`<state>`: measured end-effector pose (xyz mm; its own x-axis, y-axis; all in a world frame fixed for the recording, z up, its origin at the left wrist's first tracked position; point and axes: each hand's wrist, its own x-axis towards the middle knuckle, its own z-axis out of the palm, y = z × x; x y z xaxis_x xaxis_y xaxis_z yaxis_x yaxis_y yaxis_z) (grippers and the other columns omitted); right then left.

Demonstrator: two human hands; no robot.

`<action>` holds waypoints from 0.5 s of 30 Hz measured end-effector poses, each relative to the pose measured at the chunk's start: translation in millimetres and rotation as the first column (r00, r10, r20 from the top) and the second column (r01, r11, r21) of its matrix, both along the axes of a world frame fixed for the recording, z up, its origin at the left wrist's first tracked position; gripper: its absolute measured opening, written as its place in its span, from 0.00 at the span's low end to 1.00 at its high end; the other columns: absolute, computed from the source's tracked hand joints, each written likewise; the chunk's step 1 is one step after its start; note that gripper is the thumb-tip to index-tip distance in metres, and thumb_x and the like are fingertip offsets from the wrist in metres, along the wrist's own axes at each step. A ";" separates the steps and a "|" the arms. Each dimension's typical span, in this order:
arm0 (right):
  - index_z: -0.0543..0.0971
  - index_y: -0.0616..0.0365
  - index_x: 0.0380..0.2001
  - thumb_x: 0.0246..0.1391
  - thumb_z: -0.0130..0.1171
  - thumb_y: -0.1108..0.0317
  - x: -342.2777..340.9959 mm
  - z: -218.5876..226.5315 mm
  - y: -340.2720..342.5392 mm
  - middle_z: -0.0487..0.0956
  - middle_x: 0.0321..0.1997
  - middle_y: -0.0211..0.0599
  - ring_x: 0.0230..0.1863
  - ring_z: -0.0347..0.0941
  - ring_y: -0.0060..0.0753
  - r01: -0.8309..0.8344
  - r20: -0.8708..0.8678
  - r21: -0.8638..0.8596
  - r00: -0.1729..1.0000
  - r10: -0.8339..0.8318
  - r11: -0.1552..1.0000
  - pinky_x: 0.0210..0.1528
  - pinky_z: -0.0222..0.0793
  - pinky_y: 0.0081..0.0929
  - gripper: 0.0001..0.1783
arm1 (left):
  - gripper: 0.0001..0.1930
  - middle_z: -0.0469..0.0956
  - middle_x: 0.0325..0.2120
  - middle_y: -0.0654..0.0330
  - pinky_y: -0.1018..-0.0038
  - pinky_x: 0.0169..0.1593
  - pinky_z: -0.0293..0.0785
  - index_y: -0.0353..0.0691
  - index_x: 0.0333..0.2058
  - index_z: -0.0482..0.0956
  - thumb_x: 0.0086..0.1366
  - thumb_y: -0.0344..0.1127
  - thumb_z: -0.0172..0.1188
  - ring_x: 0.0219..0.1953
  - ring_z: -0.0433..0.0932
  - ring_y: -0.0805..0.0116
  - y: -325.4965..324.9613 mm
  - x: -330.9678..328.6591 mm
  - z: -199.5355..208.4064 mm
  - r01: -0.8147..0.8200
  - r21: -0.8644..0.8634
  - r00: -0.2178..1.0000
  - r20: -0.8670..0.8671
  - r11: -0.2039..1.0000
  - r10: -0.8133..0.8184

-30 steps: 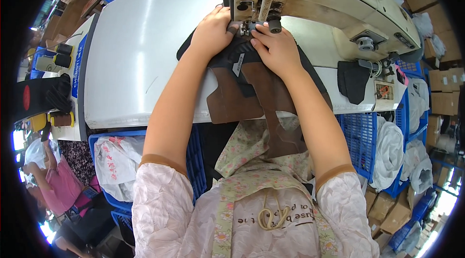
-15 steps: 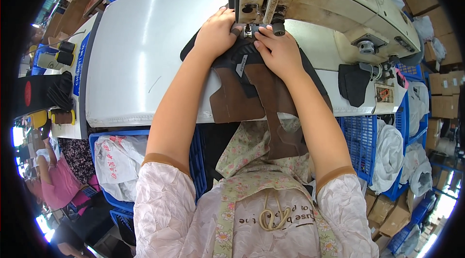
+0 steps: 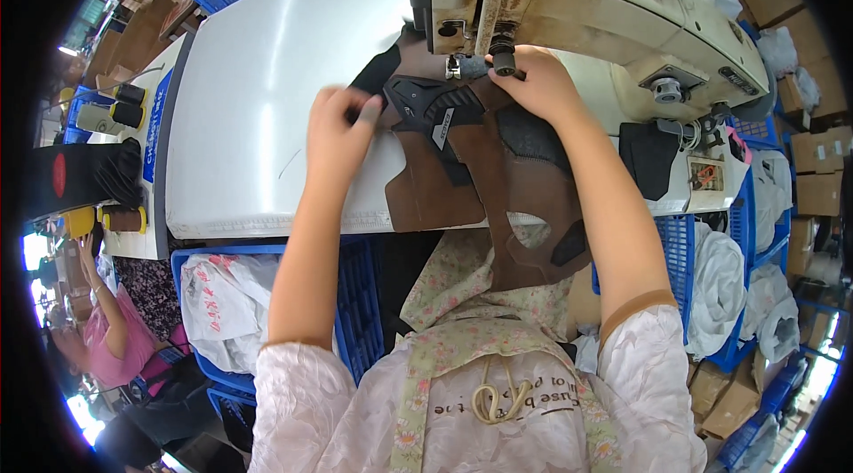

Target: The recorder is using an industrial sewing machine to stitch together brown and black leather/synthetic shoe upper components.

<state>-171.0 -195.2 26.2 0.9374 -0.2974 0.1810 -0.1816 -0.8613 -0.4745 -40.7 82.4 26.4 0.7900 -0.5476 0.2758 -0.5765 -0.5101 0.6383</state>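
Note:
A flat brown shoe upper (image 3: 435, 180) with black overlays lies on the white sewing table (image 3: 240, 135), its near end hanging over the front edge onto my apron. My left hand (image 3: 338, 131) is at the upper's left side, thumb and fingers closed at the end of a black flap (image 3: 378, 70) that stands out to the left. My right hand (image 3: 539, 87) rests by the sewing machine's presser foot (image 3: 462, 67), on the upper's far right part. Its fingertips are partly hidden behind a dark knob (image 3: 504, 60), so their grip does not show.
The sewing machine (image 3: 613, 15) arches over the table's far right. A black piece (image 3: 647, 159) lies at the right, thread spools (image 3: 124, 109) at the left. Blue baskets (image 3: 355, 295) stand below the table's front edge. A person in pink (image 3: 120, 340) sits at far left.
My left hand has moved left and nearer, away from the presser foot. The right hand has shifted slightly right. The upper's black flap and right-hand panels now show more.

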 end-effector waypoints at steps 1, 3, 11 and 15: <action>0.84 0.49 0.45 0.55 0.62 0.60 -4.6 -16.6 -15.3 0.81 0.38 0.40 0.43 0.76 0.42 -0.046 0.130 -0.034 0.990 0.050 0.998 0.45 0.70 0.34 0.15 | 0.15 0.80 0.40 0.56 0.72 0.42 0.72 0.34 0.39 0.82 0.64 0.42 0.62 0.38 0.77 0.69 4.0 -13.3 7.1 0.018 -0.002 1.000 0.001 1.000 -0.018; 0.83 0.49 0.45 0.56 0.60 0.60 -6.3 -22.5 -17.9 0.79 0.44 0.38 0.47 0.73 0.41 -0.087 0.162 -0.059 0.982 0.095 0.995 0.46 0.68 0.32 0.15 | 0.19 0.82 0.30 0.52 0.70 0.37 0.73 0.33 0.35 0.84 0.63 0.47 0.64 0.32 0.80 0.64 17.1 -31.8 26.0 -0.014 0.266 0.858 -0.492 0.964 0.148; 0.84 0.54 0.42 0.57 0.59 0.53 -16.0 -12.6 16.7 0.77 0.56 0.44 0.61 0.69 0.46 -0.057 0.128 -0.189 0.988 0.082 0.980 0.61 0.65 0.38 0.18 | 0.24 0.78 0.31 0.64 0.82 0.32 0.69 0.34 0.48 0.79 0.65 0.51 0.62 0.28 0.74 0.76 0.6 -11.1 45.6 -0.101 0.109 0.771 -0.619 0.989 0.147; 0.82 0.65 0.39 0.56 0.60 0.53 -21.4 -15.9 41.0 0.77 0.55 0.45 0.62 0.68 0.46 -0.014 0.198 -0.233 0.978 0.062 0.972 0.61 0.65 0.39 0.22 | 0.21 0.77 0.30 0.62 0.75 0.36 0.72 0.32 0.50 0.78 0.63 0.40 0.61 0.32 0.75 0.73 -6.3 31.0 46.5 0.019 0.068 0.786 -0.618 0.997 0.027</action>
<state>-192.4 -154.2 10.4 0.8839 -0.1906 0.4270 -0.0674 -0.9556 -0.2869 -9.7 76.0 72.8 0.7806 -0.5428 -0.3098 -0.0679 -0.5665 0.8213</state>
